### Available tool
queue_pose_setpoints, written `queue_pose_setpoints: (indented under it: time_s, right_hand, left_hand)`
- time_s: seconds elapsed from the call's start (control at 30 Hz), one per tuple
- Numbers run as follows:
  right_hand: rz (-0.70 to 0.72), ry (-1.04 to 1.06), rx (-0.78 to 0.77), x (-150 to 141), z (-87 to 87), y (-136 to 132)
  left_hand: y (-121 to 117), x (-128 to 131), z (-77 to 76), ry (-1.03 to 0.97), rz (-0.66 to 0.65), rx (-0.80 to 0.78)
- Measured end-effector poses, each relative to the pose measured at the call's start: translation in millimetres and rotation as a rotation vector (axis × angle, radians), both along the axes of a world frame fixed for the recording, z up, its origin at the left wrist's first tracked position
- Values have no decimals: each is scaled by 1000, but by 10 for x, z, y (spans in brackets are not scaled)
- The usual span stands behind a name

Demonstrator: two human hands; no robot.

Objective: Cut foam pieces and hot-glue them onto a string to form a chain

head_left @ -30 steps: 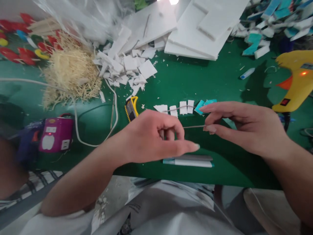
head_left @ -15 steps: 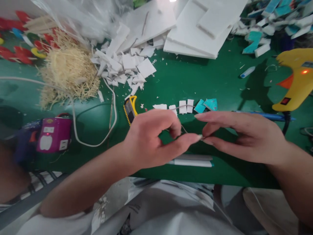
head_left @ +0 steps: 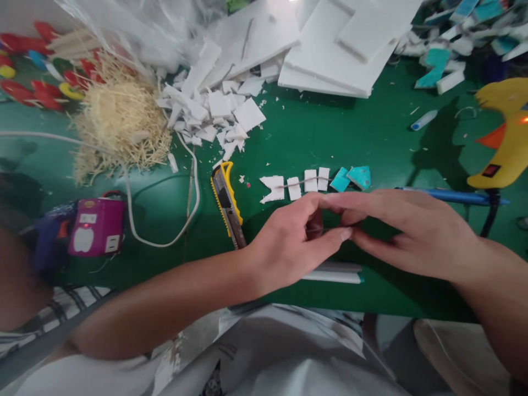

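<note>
Low over the green table, my left hand and my right hand meet at the fingertips. A thin strand, perhaps string or wire, runs between them; both hands pinch it. Just beyond lies a row of small foam pieces: a notched white piece, several white blocks and two teal pieces, with a brown strand along them. Left of my left hand is a yellow utility knife, partly covered by my wrist. A white marker lies nearer me, partly hidden.
Foam scraps and foam sheets lie at the back. A heap of thin sticks, a white cable and a purple power box are left. A yellow glue gun and a blue pen are right.
My left hand has moved right, closer to my right hand, uncovering the knife's blade end and the notched foam piece. My right index finger now meets my left hand. The view shifted slightly.
</note>
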State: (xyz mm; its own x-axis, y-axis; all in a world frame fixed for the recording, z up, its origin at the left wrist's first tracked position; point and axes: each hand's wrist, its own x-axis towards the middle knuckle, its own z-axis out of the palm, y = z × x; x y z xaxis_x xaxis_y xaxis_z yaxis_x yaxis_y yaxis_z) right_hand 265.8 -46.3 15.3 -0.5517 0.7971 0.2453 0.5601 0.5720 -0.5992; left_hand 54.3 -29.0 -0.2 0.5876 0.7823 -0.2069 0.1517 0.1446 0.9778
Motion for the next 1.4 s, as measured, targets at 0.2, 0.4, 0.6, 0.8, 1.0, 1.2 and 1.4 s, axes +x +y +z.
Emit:
queue_pose_setpoints:
  time_s: [0.2,0.4,0.6,0.8,1.0,1.2,1.4]
  right_hand:
    - [-54,-34,122,-3,-32,-6]
    - [-36,1,77,6,-19,-2]
    - [-85,-3,143,-11,5,0]
    - [-110,-68,216,-14,26,-28]
    - [-170,-134,283,-34,71,-86]
    - [-164,-69,262,32,46,-117]
    - [-86,50,223,95,-13,-123]
  left_hand:
    - [24,-33,-4,37,-3,18]
    - [32,-28,-8,-48,70,15]
    - [71,-16,24,-38,141,2]
    - [64,11,10,-63,117,4]
    - [49,28,-4,-45,109,53]
    - [272,-216,343,295,-60,579]
    - [481,-801,624,570,2,1136]
